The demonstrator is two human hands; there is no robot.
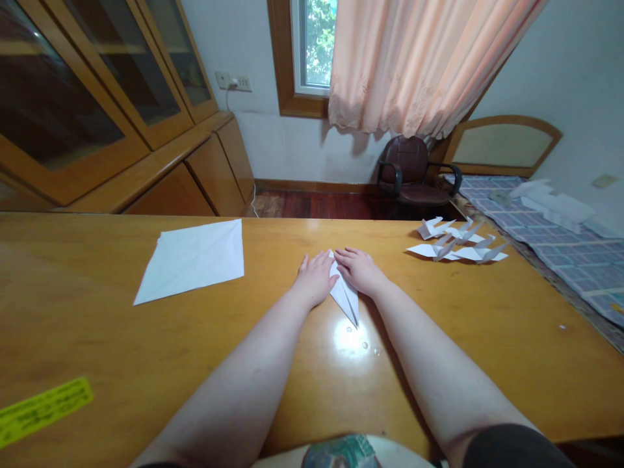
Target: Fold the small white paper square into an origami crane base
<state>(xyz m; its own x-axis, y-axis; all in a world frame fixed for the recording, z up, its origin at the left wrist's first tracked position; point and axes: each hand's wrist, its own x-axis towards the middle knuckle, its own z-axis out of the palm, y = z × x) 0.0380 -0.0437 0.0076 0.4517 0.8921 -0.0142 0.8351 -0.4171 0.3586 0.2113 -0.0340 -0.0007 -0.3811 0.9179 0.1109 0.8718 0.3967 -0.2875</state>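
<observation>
A narrow, pointed piece of folded white paper [347, 300] lies on the wooden table [97, 312] in front of me, its tip toward me. My left hand [316, 276] lies flat on its left side, fingers stretched out and together. My right hand [357, 268] presses on its right side, fingers extended over the paper's far end. Both hands touch the paper and each other's edge. The upper part of the folded piece is hidden under my fingers.
A flat white sheet [195, 259] with creases lies to the left. Several finished paper cranes [458, 246] sit at the right rear. A yellow label [43, 408] is stuck near the front left. A dark chair [414, 172], bed [560, 240] and cabinets [121, 110] stand beyond.
</observation>
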